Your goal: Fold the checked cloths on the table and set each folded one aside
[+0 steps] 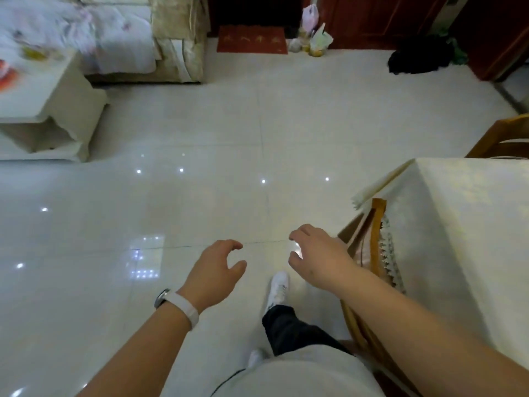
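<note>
No checked cloth shows in the head view. My left hand (216,272), with a white watch band on the wrist, hovers over the tiled floor with its fingers curled apart and nothing in them. My right hand (316,257) hangs beside it, also empty with fingers spread, just left of a wooden chair back (378,224). The table (458,224), under a pale cream tablecloth, stands at the right; the part of its top that is in view is bare.
A glossy white tiled floor (229,156) fills the middle. A white low cabinet (48,110) and a sofa with a floral cover (114,38) stand at the far left. A red doormat (252,40), plastic bags (313,35) and a dark heap (420,57) lie at the back. My white shoe (279,287) is below the hands.
</note>
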`<state>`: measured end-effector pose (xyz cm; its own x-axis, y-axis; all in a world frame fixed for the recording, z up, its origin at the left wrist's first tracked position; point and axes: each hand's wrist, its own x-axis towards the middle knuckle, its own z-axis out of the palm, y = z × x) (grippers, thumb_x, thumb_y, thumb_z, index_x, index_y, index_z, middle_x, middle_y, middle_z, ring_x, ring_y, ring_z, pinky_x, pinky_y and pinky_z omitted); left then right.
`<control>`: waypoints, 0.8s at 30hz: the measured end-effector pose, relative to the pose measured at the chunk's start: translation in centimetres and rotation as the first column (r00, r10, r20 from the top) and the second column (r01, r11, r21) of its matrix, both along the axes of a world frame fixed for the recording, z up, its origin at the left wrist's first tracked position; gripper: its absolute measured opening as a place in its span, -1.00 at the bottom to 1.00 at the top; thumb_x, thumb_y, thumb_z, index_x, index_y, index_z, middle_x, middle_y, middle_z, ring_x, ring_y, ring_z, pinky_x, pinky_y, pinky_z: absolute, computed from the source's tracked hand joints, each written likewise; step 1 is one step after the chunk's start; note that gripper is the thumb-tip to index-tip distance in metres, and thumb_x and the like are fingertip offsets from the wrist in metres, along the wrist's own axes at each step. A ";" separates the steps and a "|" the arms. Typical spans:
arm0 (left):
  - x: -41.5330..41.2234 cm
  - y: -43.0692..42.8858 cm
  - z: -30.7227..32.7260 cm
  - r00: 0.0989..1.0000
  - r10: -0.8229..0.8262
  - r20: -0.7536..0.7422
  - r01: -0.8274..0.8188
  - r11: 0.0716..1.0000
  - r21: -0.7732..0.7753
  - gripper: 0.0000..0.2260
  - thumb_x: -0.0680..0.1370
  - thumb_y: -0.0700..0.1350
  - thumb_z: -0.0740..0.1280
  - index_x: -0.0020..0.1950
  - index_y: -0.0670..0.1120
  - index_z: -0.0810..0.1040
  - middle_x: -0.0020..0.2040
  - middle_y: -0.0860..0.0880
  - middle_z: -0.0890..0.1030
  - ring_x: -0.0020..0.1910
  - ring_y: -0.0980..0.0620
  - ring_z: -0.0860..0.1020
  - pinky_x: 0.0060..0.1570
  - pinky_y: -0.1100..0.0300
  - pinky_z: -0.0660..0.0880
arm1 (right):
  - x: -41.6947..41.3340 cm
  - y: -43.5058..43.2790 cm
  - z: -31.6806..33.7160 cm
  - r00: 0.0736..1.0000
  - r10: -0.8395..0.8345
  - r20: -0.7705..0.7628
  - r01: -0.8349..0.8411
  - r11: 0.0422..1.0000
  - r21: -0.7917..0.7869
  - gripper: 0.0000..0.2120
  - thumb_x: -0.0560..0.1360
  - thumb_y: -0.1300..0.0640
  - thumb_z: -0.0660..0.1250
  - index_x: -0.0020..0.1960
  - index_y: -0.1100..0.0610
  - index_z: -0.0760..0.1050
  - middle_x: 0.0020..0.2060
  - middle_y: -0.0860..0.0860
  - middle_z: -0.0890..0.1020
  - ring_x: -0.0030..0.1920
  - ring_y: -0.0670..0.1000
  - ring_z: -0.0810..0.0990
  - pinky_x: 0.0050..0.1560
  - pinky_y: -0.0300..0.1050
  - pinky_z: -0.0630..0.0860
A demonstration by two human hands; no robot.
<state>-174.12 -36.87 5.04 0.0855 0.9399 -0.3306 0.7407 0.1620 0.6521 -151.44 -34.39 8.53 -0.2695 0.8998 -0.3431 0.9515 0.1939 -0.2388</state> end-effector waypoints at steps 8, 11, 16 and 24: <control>1.8 13.7 -1.6 1.000 -0.010 -0.011 0.009 0.996 -0.087 -0.64 0.56 0.00 0.33 0.35 0.04 0.43 0.31 0.08 0.44 0.33 0.08 0.38 0.28 0.22 0.30 | 1.2 13.6 -2.7 0.998 0.004 -0.060 -0.006 1.000 -0.028 -0.62 0.57 0.00 0.16 0.35 0.08 0.39 0.27 0.01 0.45 0.22 0.07 0.43 0.16 0.00 0.45; 3.7 19.5 -0.3 0.989 -0.114 -0.092 0.108 0.992 -0.067 -0.62 0.56 0.04 0.31 0.37 0.05 0.41 0.34 0.09 0.42 0.33 0.06 0.37 0.33 0.12 0.33 | 2.4 18.6 -2.0 0.997 -0.038 -0.074 0.035 0.998 -0.045 -0.62 0.56 0.00 0.16 0.33 0.08 0.40 0.26 0.02 0.46 0.22 0.08 0.44 0.17 0.01 0.45; 5.9 28.5 2.6 0.915 -0.230 -0.330 0.281 0.953 0.115 -0.60 0.55 0.09 0.28 0.37 0.06 0.41 0.35 0.07 0.43 0.32 0.02 0.39 0.26 0.08 0.33 | 3.7 26.8 -0.4 0.995 -0.052 -0.089 0.053 0.999 0.012 -0.62 0.55 -0.02 0.17 0.32 0.07 0.41 0.26 0.02 0.47 0.21 0.09 0.45 0.16 0.02 0.46; 4.2 39.8 4.3 0.871 -0.275 -0.407 0.361 0.920 0.152 -0.58 0.56 0.11 0.23 0.40 0.07 0.39 0.39 0.06 0.41 0.37 0.02 0.34 0.33 0.04 0.28 | 2.9 36.0 1.2 0.993 -0.073 -0.098 0.078 0.996 0.047 -0.61 0.57 -0.02 0.15 0.36 0.06 0.39 0.28 0.00 0.44 0.22 0.07 0.43 0.16 -0.03 0.42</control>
<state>-169.92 2.89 9.29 0.3038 0.9337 -0.1895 0.9208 -0.2366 0.3102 -148.58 1.63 9.69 -0.2296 0.9345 -0.2722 0.9371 0.1366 -0.3214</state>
